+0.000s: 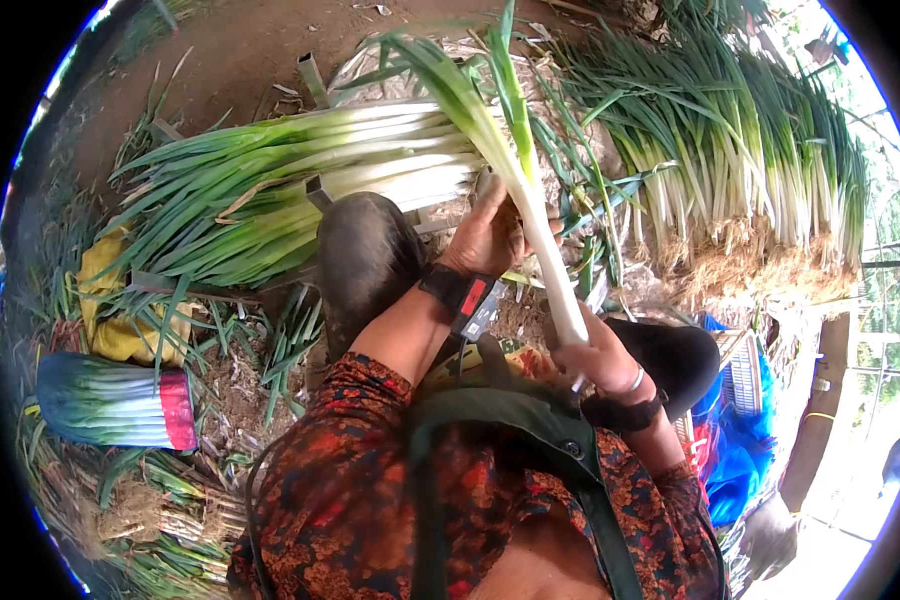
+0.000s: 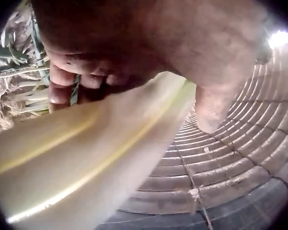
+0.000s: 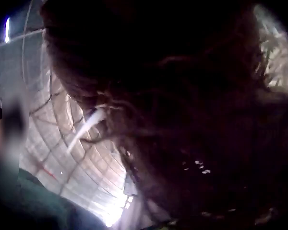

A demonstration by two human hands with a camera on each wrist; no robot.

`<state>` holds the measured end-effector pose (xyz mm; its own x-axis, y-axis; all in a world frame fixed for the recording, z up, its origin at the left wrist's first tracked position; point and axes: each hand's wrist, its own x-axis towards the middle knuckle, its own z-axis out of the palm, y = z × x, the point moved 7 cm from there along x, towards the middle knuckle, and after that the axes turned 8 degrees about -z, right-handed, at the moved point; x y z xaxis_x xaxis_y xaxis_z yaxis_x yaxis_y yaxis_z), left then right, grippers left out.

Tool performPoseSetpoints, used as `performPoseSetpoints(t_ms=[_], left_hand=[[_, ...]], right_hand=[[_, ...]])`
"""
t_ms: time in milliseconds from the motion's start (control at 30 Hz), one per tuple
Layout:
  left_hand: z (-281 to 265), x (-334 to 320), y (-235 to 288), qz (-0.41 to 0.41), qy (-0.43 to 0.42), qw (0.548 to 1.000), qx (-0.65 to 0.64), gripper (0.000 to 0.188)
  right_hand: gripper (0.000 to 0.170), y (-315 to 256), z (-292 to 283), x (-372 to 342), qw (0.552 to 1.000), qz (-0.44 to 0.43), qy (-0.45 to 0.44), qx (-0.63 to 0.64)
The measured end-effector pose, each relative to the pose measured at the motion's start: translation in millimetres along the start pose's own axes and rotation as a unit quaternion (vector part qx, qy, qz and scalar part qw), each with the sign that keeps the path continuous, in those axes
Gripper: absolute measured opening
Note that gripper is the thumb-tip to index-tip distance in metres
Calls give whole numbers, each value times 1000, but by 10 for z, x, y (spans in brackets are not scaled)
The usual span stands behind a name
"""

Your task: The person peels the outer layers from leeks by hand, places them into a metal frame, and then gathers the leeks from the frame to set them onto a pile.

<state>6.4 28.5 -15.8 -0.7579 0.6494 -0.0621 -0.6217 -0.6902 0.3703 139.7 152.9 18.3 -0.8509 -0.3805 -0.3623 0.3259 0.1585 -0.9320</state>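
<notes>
A long leek (image 1: 542,235) slants in front of the person's lap, white end low and green leaves up. The left hand (image 1: 482,235) holds it around the middle of its pale shank. In the left wrist view, the thumb and fingers of this hand (image 2: 134,43) lie on either side of the pale stalk (image 2: 86,158). Down at the white end, the right hand (image 1: 602,352) grips the leek. A thin pale sliver (image 1: 577,383) sticks out below that hand. The right wrist view is mostly dark, with a white sliver (image 3: 86,128) beside the dark hand.
Trimmed leeks (image 1: 370,150) lie in a pile on a metal frame at the left. Rooted leeks (image 1: 740,170) stand bunched at the back right. A wrapped leek bundle (image 1: 110,405) and yellow cloth (image 1: 110,300) lie far left. A blue plastic bag (image 1: 740,460) sits by a basket (image 1: 740,370).
</notes>
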Motion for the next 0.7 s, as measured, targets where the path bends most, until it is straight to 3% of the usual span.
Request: performPoseSetpoints(t_ms=[67,167,200,267,300,367,433,533,567,700], left_hand=[[-196,133,-26,-4,11,998,-62,68],[-348,233,67,63,46,994,-72,64],[-368,282,63,77,43,994,-63,62],[-770,377,-125,35,139,989,-33,63],[-838,415,-183,21,151,986,-65,65],[-977,428,-267,12,178,983,-32,64],[-1047,447,-300,15,210,978,-2,60],[-1181,493,-283,46,266,962,36,53],[-1211,497,-290,50,281,957,48,55],[-1059,394,-265,21,301,952,59,58]], right_hand=[[54,-69,119,-81,986,-5,-38,163],[52,48,144,-223,947,51,-32,316],[54,176,104,-249,952,81,-19,293],[57,446,7,-284,959,142,4,246],[58,466,-39,-207,979,103,-14,176],[52,498,-246,-147,995,79,52,45],[38,256,-340,-94,988,62,122,-69],[34,38,-407,-39,959,99,137,-228],[31,87,-446,1,950,70,129,-275],[25,27,-460,59,957,-16,166,-237]])
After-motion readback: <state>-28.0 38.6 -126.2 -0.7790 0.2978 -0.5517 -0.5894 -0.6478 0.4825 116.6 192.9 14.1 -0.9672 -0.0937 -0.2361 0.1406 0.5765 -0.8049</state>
